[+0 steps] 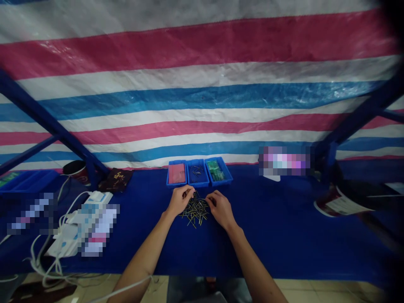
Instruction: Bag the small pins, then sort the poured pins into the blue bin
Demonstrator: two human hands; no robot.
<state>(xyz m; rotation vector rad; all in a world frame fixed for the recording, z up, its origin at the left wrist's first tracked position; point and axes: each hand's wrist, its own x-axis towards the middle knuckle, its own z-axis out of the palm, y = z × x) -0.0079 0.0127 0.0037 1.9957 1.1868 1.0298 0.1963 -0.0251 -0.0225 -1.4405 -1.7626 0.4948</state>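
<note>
L hand (180, 200): grip curled at top of pile of metal pins (195, 210), can't tell if holding any. R hand (221, 209): grip part-open by pile, nothing seen held. Pile on blue surface (268, 227), just below 3 blue trays (198, 174).

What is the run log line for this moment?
left hand: at small metal pins | right hand: at same pile | behind: three blue trays
</note>
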